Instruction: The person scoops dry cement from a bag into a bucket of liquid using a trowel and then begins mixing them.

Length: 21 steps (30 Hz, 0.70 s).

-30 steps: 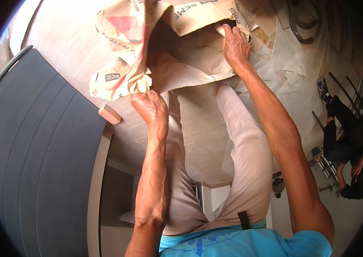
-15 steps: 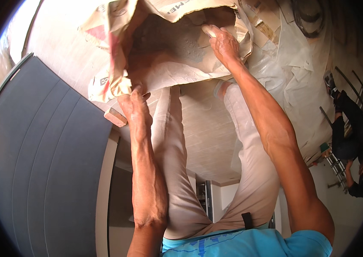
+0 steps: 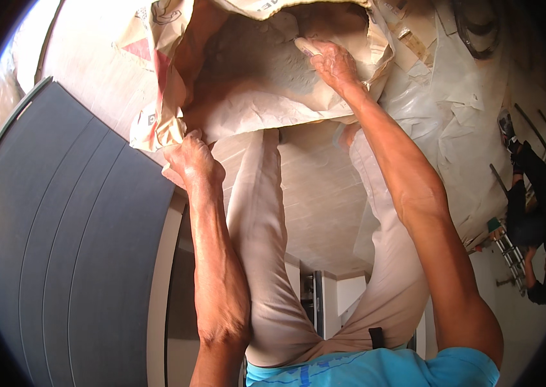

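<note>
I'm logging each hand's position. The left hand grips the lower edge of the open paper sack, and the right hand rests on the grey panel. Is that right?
Not quite. The head view shows the right hand up at the mouth of the paper sack, fingers over the powder inside, not on the grey panel. The left hand does grip the sack's lower edge.

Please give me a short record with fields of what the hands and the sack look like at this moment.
scene: a person stands over a large open paper sack on a pale floor
left hand: left hand grips the sack's near edge
right hand: right hand reaches into the sack's mouth, fingers on a small pale object that is too small to identify
sack contents: pale grey powder
left side: dark grey panelled surface
right side: crumpled pale sheeting; another person at the rim
</note>
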Each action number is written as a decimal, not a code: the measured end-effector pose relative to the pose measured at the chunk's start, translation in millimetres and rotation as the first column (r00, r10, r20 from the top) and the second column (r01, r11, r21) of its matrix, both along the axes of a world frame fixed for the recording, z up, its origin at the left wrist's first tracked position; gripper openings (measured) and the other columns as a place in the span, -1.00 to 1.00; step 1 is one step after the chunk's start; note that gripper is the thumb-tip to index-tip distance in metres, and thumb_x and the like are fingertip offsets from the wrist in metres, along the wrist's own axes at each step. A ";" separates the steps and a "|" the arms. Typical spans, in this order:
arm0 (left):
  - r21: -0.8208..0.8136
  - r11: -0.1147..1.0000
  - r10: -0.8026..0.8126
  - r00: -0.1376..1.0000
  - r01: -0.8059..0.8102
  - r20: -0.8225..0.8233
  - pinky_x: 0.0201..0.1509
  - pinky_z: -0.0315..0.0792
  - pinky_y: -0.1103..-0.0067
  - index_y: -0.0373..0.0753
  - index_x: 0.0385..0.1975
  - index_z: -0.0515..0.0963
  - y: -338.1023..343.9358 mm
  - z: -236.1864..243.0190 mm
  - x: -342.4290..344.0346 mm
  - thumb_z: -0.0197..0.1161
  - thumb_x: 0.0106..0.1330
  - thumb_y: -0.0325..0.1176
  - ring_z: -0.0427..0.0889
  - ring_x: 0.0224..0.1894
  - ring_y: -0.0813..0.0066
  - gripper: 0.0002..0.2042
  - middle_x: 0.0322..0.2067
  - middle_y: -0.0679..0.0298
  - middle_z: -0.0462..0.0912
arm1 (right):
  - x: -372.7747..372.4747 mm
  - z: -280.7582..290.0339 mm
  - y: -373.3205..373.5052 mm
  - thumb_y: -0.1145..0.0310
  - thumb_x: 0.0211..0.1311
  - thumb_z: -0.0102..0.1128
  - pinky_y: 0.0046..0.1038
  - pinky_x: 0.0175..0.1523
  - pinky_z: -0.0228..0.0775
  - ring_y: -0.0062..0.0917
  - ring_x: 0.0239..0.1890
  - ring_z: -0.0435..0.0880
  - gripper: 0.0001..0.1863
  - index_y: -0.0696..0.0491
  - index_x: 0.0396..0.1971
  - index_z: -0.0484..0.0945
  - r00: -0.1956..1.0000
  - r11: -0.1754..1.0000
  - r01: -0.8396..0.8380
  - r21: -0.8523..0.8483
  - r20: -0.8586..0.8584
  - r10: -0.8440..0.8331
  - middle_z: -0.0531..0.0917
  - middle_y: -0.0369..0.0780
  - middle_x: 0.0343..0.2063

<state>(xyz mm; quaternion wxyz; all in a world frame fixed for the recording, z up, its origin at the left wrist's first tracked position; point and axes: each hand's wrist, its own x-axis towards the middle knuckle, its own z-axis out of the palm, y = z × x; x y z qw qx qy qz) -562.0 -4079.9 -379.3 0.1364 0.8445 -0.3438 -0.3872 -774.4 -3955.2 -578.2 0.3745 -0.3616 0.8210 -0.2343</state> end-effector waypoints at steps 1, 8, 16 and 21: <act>-0.068 0.998 -0.013 0.996 0.007 -0.084 -0.45 0.37 0.55 -0.33 -0.30 0.48 2.1 -9.2 11.1 0.18 0.14 -0.58 0.38 -0.50 0.60 -0.86 -0.46 0.34 0.43 | 2.7 -6.8 4.9 0.42 0.08 0.06 -0.21 0.03 0.53 -0.08 -0.13 0.69 -0.51 -0.03 0.07 0.64 0.999 1.000 0.020 -0.011 0.028 -0.019 0.71 -0.01 -0.13; -0.042 0.999 -0.032 0.999 0.034 0.037 -0.55 0.20 0.53 -0.31 -0.48 0.41 -0.2 -7.9 3.4 0.15 0.13 -0.58 0.27 -0.63 0.63 -0.94 -0.64 0.41 0.33 | 23.5 -0.9 14.3 0.44 0.12 0.08 -0.19 0.00 0.54 -0.06 -0.15 0.69 -0.55 0.05 0.06 0.63 0.995 0.994 -0.096 -0.057 0.030 0.098 0.72 -0.04 -0.15; -0.037 0.985 -0.171 0.980 0.168 -0.101 -0.58 0.12 0.55 -0.32 -0.49 0.37 0.1 2.9 -11.0 0.06 0.10 -0.61 0.19 -0.64 0.66 -0.95 -0.65 0.44 0.26 | 37.5 -10.1 5.5 0.45 0.10 0.10 -0.23 0.05 0.54 -0.08 -0.09 0.69 -0.52 0.02 0.09 0.62 0.985 0.991 -0.133 -0.016 0.106 0.134 0.69 -0.04 -0.06; -0.030 0.976 -0.219 0.969 0.217 -0.117 -0.59 0.10 0.58 -0.35 -0.44 0.38 1.0 -2.2 -11.2 0.01 0.10 -0.62 0.16 -0.64 0.67 -0.94 -0.65 0.44 0.24 | 46.3 -11.2 -3.0 0.41 0.12 0.12 -0.22 0.06 0.54 -0.09 -0.11 0.70 -0.58 0.01 0.02 0.67 0.965 0.973 -0.219 0.070 0.164 0.206 0.72 -0.04 -0.13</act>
